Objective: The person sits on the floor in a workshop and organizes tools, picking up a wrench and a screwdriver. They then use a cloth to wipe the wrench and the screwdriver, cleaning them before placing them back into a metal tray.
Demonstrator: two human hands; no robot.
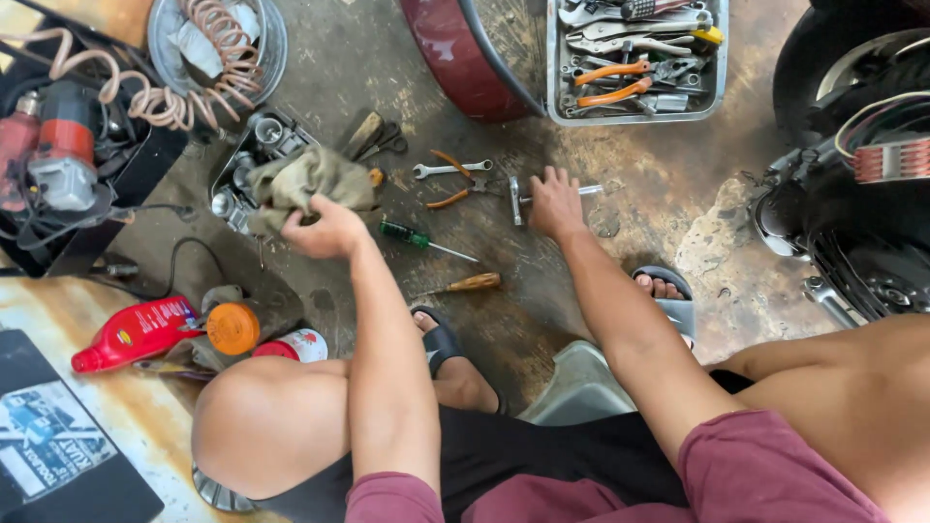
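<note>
My left hand [325,230] grips a dirty olive rag [300,179] that lies over a tray of sockets [247,145] on the concrete floor. Further right, my right hand [554,203] is closed over the shaft of a metal T-handle wrench [515,199], whose tip sticks out to the right. Between my hands lie a green-handled screwdriver [407,233], orange-handled pliers [448,199] and a combination wrench [451,169]. A wooden-handled screwdriver [470,283] lies nearer to me, by my sandalled foot [446,349].
A metal tray of tools [635,58] and a dark red fender [455,53] sit at the top. A motorcycle [862,194] stands on the right. At left are a coiled air hose [184,92], a power tool [58,155], a red bottle [136,334] and a black case [58,446].
</note>
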